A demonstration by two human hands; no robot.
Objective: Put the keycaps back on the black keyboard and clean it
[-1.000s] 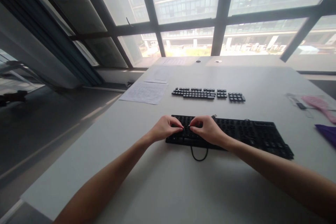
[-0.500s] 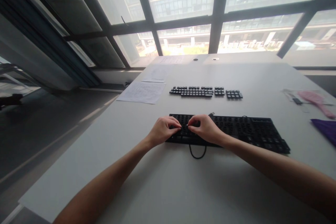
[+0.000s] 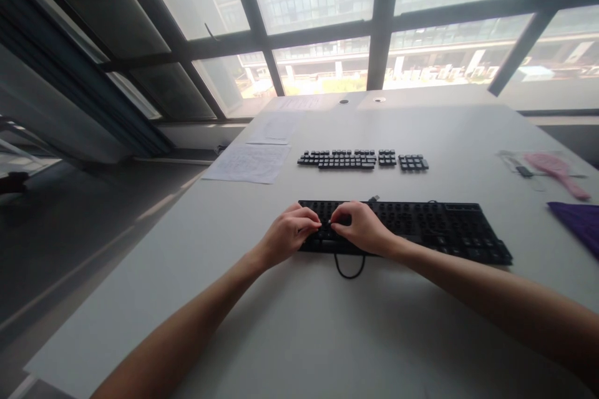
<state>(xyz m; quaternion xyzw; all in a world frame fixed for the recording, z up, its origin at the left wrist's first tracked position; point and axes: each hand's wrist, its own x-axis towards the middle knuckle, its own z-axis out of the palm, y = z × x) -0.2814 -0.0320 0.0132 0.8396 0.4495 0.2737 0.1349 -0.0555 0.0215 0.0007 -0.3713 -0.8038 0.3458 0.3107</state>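
Observation:
A black keyboard (image 3: 449,232) lies across the white table, with bare key sockets over much of it and keycaps at its right end. My left hand (image 3: 291,232) is closed in a pinch over the keyboard's left part. Just right of it, my right hand (image 3: 361,227) pinches with thumb and forefinger, fingertips close to the left ones. Whatever sits between the fingertips of either hand is too small to make out. Behind the keyboard, loose black keycaps (image 3: 347,161) are laid out in rows and blocks like a keyboard's layout.
A loop of black cable (image 3: 350,277) sticks out at the keyboard's front, and a USB plug (image 3: 374,198) shows behind it. Paper sheets (image 3: 248,163) lie at the table's left edge. To the right are a pink hairbrush (image 3: 556,168) and a purple cloth (image 3: 578,224).
The whole view has shifted slightly. Both hands keep their pinched pose over the same part of the keyboard, with the fingertips barely moved.

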